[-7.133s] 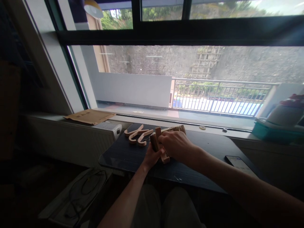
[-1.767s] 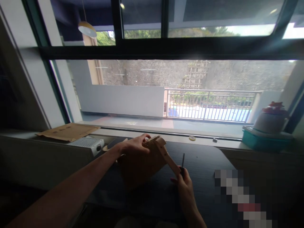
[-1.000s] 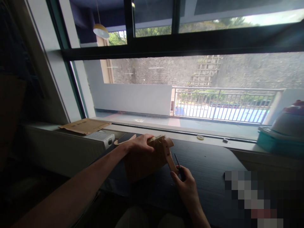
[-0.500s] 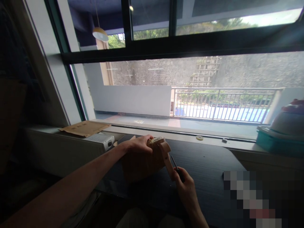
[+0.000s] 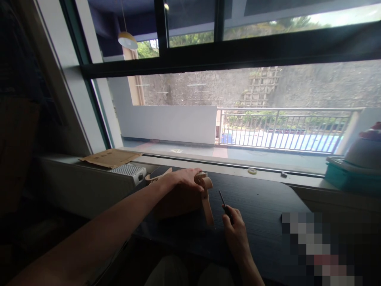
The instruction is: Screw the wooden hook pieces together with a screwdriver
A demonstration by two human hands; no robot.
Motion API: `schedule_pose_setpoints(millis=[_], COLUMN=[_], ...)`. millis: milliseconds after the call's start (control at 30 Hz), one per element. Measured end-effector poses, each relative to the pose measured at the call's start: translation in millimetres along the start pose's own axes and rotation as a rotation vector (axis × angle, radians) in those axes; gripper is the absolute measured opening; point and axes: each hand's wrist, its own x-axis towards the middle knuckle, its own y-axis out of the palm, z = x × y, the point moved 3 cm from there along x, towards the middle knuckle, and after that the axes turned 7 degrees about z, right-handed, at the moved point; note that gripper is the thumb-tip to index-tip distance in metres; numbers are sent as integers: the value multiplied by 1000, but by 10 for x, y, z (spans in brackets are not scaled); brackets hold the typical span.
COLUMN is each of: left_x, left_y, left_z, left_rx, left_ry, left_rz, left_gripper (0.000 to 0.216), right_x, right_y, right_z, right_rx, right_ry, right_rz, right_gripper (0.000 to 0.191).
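A brown bag (image 5: 175, 204) that looks like leather stands on the dark table, its body deep in shadow. My left hand (image 5: 190, 178) is closed over its top edge, by a small clear, shiny piece whose kind I cannot make out. From that corner a tan strap (image 5: 207, 206) curls over and hangs down the bag's right side. Another tan strap end (image 5: 159, 176) sticks out behind my left forearm. My right hand (image 5: 235, 226) grips the dark handle of a screwdriver (image 5: 224, 202). Its thin metal shaft points up and left, apart from the strap.
The dark table (image 5: 256, 222) reaches to the window sill. A white box with a slatted top (image 5: 131, 171) and a brown paper envelope (image 5: 110, 157) lie at the left. On the sill are a tape roll (image 5: 252, 171), a small dark piece (image 5: 283, 174) and a teal box (image 5: 342, 174).
My left hand has slid right along the bag's top, covering more of that corner. My right hand has let go of the strap and moved slightly right with the screwdriver.
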Motion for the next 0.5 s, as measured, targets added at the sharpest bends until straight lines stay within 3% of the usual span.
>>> schedule_pose_setpoints(millis=[300, 500], left_x=[168, 160], left_y=[-57, -59], left_z=[215, 200], left_rx=[-83, -82], left_ry=[26, 33], left_rz=[33, 57], left_gripper=[69, 66], right_x=[-22, -58], right_y=[10, -56], right_z=[10, 263], right_rx=[-51, -353], right_ry=[-123, -245], right_rz=[-21, 61], right_gripper=[40, 35])
